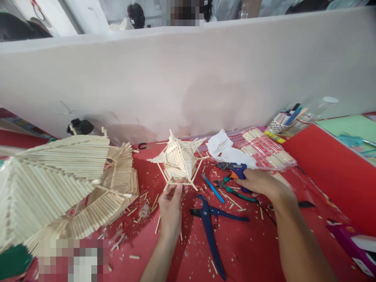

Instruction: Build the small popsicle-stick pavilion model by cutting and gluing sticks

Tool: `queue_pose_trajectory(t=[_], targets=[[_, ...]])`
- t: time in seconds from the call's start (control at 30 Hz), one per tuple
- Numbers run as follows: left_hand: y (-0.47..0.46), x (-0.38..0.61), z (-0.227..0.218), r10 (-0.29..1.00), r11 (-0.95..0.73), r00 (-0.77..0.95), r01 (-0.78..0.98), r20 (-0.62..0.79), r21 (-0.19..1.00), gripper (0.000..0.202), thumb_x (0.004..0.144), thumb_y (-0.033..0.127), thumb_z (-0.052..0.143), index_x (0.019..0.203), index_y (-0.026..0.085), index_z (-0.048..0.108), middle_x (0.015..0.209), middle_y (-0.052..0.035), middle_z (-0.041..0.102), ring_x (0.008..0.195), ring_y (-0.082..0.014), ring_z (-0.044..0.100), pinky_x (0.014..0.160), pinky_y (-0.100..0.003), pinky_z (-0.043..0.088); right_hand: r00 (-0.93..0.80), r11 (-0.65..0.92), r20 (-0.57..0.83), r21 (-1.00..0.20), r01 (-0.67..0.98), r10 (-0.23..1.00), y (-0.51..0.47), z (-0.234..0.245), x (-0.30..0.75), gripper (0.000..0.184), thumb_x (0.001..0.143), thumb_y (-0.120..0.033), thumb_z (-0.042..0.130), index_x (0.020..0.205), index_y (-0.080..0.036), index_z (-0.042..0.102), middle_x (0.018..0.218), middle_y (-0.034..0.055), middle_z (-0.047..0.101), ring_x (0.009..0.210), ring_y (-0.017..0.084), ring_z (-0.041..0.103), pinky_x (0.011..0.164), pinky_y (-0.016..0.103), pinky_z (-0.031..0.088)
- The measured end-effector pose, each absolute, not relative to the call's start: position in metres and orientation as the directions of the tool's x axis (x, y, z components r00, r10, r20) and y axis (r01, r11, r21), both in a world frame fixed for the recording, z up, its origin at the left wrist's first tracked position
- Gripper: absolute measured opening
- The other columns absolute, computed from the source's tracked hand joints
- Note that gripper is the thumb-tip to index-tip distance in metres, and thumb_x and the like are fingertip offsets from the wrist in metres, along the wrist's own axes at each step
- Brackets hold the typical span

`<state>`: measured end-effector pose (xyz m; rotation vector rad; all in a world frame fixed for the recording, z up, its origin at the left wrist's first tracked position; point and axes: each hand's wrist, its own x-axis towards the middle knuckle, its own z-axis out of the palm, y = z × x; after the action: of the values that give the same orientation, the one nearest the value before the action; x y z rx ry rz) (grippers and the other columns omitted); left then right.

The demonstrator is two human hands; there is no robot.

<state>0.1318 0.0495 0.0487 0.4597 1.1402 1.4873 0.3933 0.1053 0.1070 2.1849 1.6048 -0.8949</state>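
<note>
My left hand (173, 199) pinches the lower edge of a star-shaped wooden stick model (179, 158), with the thumb on the near side. Pale sticks make up its pointed frame and domed middle. To the right, my right hand (260, 182) is wrapped around a blue hot glue gun (240, 169) with an orange trigger; its nozzle points left and a dark cord trails toward me. Green-handled cutting pliers (239, 194) lie just below the glue gun. Between my hands are a blue pen (213, 188) and a large blue pipe cutter (209, 223) with its handles spread.
A large stick-built roof structure (58, 176) fills the left side. White tissue (221, 147) and packaged chopsticks (268, 149) lie at the back right, near a pen cup (279, 122). Stick scraps litter the red table (246, 250). A white partition (182, 82) rises behind.
</note>
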Motion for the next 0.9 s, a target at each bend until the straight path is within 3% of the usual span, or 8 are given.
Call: queue_pose_trajectory(t=[0.33, 0.53, 0.67, 0.9], targets=[[0.050, 0.133, 0.049, 0.905, 0.126, -0.277, -0.550, -0.323, 0.826, 0.040, 0.060, 0.047, 0.092, 0.080, 0.016, 0.078, 0.094, -0.0055, 0.077, 0.080, -0.0145, 0.070, 0.083, -0.028, 0.058, 0.194, -0.359, -0.649, -0.130, 0.924, 0.735, 0.109, 0.097, 0.394, 0.026, 0.098, -0.034, 0.053, 0.095, -0.011, 0.065, 0.112, 0.0186, 0.073, 0.055, 0.015, 0.069, 0.057, 0.026, 0.047], [0.049, 0.132, 0.049, 0.913, 0.126, -0.263, -0.542, -0.310, 0.831, 0.038, 0.062, 0.046, 0.091, 0.082, 0.016, 0.078, 0.099, -0.0067, 0.077, 0.083, -0.0154, 0.071, 0.084, -0.028, 0.058, 0.205, -0.382, -0.647, -0.145, 0.913, 0.735, 0.110, 0.095, 0.392, 0.023, 0.097, -0.033, 0.056, 0.096, -0.012, 0.065, 0.105, 0.0161, 0.075, 0.052, 0.014, 0.067, 0.054, 0.025, 0.047], [0.047, 0.132, 0.044, 0.922, 0.132, -0.241, -0.539, -0.303, 0.832, 0.038, 0.063, 0.044, 0.091, 0.085, 0.017, 0.079, 0.091, -0.0058, 0.078, 0.084, -0.0161, 0.072, 0.086, -0.029, 0.057, 0.200, -0.405, -0.646, -0.185, 0.895, 0.737, 0.110, 0.091, 0.395, 0.022, 0.096, -0.033, 0.057, 0.096, -0.013, 0.065, 0.105, 0.0153, 0.075, 0.052, 0.014, 0.068, 0.053, 0.024, 0.048], [0.035, 0.124, 0.039, 0.922, 0.300, -0.095, -0.440, -0.376, 0.847, 0.046, 0.061, 0.049, 0.091, 0.089, 0.015, 0.080, 0.090, -0.0107, 0.079, 0.082, -0.0192, 0.073, 0.084, -0.031, 0.058, 0.185, -0.398, -0.639, -0.206, 0.894, 0.747, 0.109, 0.091, 0.394, 0.019, 0.095, -0.031, 0.060, 0.090, -0.014, 0.066, 0.101, 0.0144, 0.075, 0.053, 0.015, 0.069, 0.051, 0.024, 0.047]])
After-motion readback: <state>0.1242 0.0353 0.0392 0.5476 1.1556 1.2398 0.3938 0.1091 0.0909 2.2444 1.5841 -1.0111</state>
